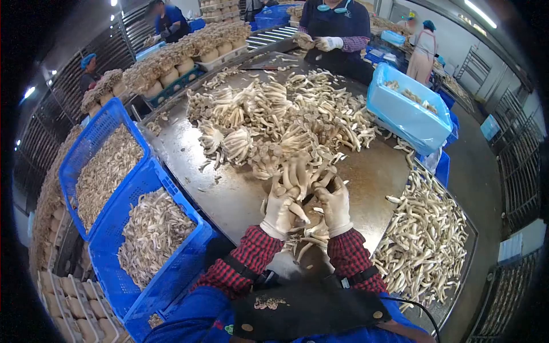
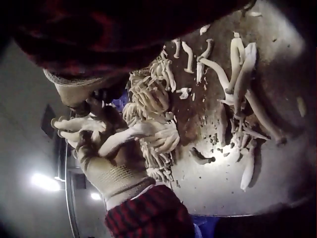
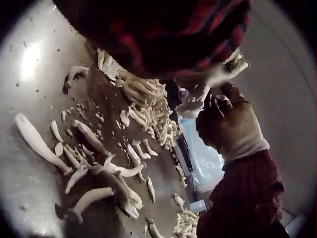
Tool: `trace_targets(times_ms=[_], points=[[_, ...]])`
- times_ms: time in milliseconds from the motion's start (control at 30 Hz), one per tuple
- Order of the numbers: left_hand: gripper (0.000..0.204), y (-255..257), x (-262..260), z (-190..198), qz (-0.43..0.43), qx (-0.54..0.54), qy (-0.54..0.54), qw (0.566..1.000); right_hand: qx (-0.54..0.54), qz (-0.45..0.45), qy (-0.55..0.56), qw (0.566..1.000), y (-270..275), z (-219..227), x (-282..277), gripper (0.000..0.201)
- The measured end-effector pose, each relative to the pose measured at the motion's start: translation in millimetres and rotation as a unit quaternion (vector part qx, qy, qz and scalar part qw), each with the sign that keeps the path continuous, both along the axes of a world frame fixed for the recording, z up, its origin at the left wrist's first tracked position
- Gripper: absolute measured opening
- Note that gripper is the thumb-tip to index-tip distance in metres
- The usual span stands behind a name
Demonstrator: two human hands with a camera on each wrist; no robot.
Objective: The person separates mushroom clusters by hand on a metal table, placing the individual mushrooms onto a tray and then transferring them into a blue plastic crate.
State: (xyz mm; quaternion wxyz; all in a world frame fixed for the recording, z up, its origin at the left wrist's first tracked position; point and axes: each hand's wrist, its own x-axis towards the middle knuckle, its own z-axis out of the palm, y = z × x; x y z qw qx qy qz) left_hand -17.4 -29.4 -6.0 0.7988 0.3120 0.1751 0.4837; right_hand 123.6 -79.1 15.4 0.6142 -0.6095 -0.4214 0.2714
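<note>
On my feed I saw the white-gloved left hand (image 1: 278, 211) and right hand (image 1: 334, 207), fingers curled, gripping a pale, long-stemmed mushroom cluster (image 1: 296, 175) between them; loose beige mushroom heap (image 1: 246, 108) at twelve o'clock, grey metal worktop (image 1: 223, 208) beneath.

Two near hands (image 1: 280, 211) (image 1: 335, 207) and two heaped blue baskets (image 1: 110, 280) show.

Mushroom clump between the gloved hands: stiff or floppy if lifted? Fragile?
The mushroom clump is probably fairly stiff: its thick shape sticks out without drooping. It may shed pieces; loose stems lie on the table. Unlikely to roll far, given its uneven, splayed form.
</note>
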Motion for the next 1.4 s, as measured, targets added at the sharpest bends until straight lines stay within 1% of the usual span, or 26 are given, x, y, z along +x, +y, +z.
trace_targets(times_ms=[33,67,133,200,267,300,333,400,500,533,633,667,700,767,833,867,933,967,1000,1067,1100,1133,1200,1300,1333,1400], points=[[0.036,4.4,4.1,2.4,-0.046,0.047,-0.113,0.991,0.029,0.005,0.050,0.998,-3.3,-1.7,-3.2,0.028],[0.036,4.2,4.3,3.8,-0.044,0.047,-0.114,0.991,0.058,0.011,0.099,0.993,-6.1,-3.3,-6.1,0.028],[0.032,2.2,1.6,12.4,0.005,-0.079,-0.118,0.990,0.077,-0.023,0.225,0.971,-11.7,-0.7,-13.3,0.022],[0.033,6.2,-5.6,1.2,0.002,-0.092,-0.108,0.990,0.062,0.009,0.309,0.949,-21.2,11.9,-11.6,0.019],[0.038,5.5,-12.7,4.0,-0.086,0.030,-0.075,0.993,0.061,0.021,0.245,0.967,-16.5,2.9,-4.5,0.015],[0.048,-0.4,-22.3,5.1,-0.130,0.028,0.086,0.987,0.059,0.032,0.178,0.982,-14.7,-1.4,-0.5,0.011],[0.050,-17.3,-1.4,19.7,-0.037,0.033,-0.022,0.999,0.002,0.041,0.190,0.981,-18.6,11.9,-0.2,0.008],[0.048,-19.6,2.2,25.1,-0.059,-0.033,-0.077,0.995,0.026,0.019,0.035,0.999,-25.2,28.8,-2.2,0.013],[0.047,-0.8,1.3,-9.6,-0.056,-0.094,-0.162,0.981,0.063,-0.009,0.266,0.962,-20.8,-4.4,4.1,0.017],[0.047,-0.9,-1.6,-3.9,-0.055,-0.093,-0.162,0.981,0.030,-0.013,0.318,0.948,-24.8,14.4,1.3,0.025],[0.047,-7.7,-9.1,12.6,-0.137,-0.079,-0.078,0.984,0.041,0.061,0.300,0.951,-26.3,15.3,5.7,0.035],[0.049,-10.6,-4.8,13.0,-0.126,-0.022,-0.087,0.988,0.028,0.083,0.266,0.960,-24.1,12.7,8.5,0.035],[0.050,-16.6,-0.7,13.7,-0.118,-0.046,-0.115,0.985,0.017,0.106,0.231,0.967,-22.7,10.5,11.0,0.036],[0.050,-18.5,0.6,15.9,-0.110,-0.067,-0.143,0.981,0.017,0.086,0.189,0.978,-24.6,7.5,14.1,0.034],[0.050,-9.5,-3.5,7.9,-0.168,-0.103,-0.207,0.958,0.056,0.013,0.140,0.988,-24.9,3.1,9.9,0.032],[0.050,-7.6,-4.5,10.4,-0.166,-0.102,-0.208,0.959,0.057,0.015,0.139,0.989,-27.8,3.2,11.7,0.032],[0.039,-6.0,-6.3,19.6,-0.110,-0.153,-0.199,0.962,-0.003,0.041,0.254,0.966,-37.7,8.6,22.5,0.017],[0.034,-6.8,-9.8,22.6,-0.089,-0.103,-0.136,0.981,-0.074,0.053,0.177,0.980,-37.5,12.3,28.5,0.024],[0.034,-5.6,-9.8,15.9,-0.090,-0.103,-0.136,0.981,-0.073,0.052,0.177,0.980,-36.7,14.3,28.2,0.024],[0.035,-5.6,-8.9,2.2,-0.157,-0.039,-0.030,0.986,-0.010,0.158,0.282,0.946,-37.4,24.5,18.9,0.033],[0.043,-5.8,-7.4,1.4,-0.210,-0.082,-0.189,0.956,-0.046,0.114,0.140,0.982,-38.1,36.1,13.6,0.038],[0.043,-9.3,-5.2,11.6,-0.212,-0.082,-0.189,0.955,-0.046,0.112,0.140,0.983,-36.7,34.7,16.1,0.038],[0.047,-15.9,-2.8,29.7,-0.133,-0.089,-0.027,0.987,-0.034,0.080,-0.046,0.995,-32.6,27.8,21.2,0.039],[0.046,-1.5,-9.2,-14.9,-0.160,0.015,-0.077,0.984,-0.050,0.062,0.017,0.997,-33.4,22.4,20.3,0.036],[0.046,-4.2,-8.0,-9.7,-0.158,0.015,-0.078,0.984,-0.051,0.064,0.016,0.997,-33.1,20.2,20.9,0.036],[0.042,-8.6,-3.5,9.2,-0.046,-0.099,-0.121,0.987,-0.002,-0.009,0.194,0.981,-31.2,17.0,21.8,0.036]])
